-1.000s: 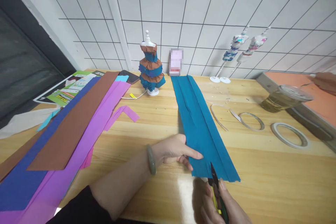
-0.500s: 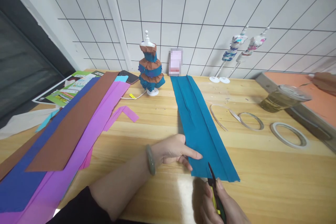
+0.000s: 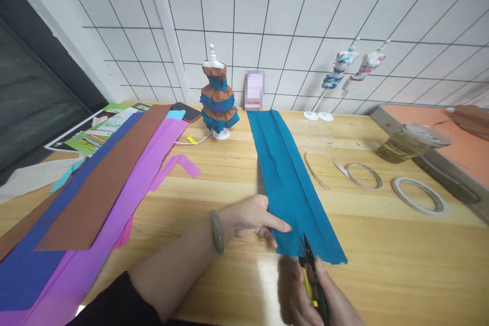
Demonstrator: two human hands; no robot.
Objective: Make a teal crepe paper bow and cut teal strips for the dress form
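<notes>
A long strip of teal crepe paper [image 3: 284, 178] stretches from the wall side down to me. My left hand [image 3: 257, 221] pinches its near left edge, thumb on top and fingers underneath. In my right hand [image 3: 317, 293] are small scissors [image 3: 310, 265] with black and yellow handles. Their slim dark blades sit at the paper's near edge, tips a little apart and pointing away from me. Part of the handles is hidden in my palm.
Brown [image 3: 110, 178], blue and purple paper strips [image 3: 141, 173] lie at left. A dress form [image 3: 218, 97] in ruffled paper stands at the back. Tape rolls [image 3: 419, 196], a lidded cup [image 3: 412, 142] and another person's hand [image 3: 469, 121] are at right.
The scissor blades have opened slightly at the paper's near edge, and the paper there has creased. My left hand keeps its hold almost unmoved.
</notes>
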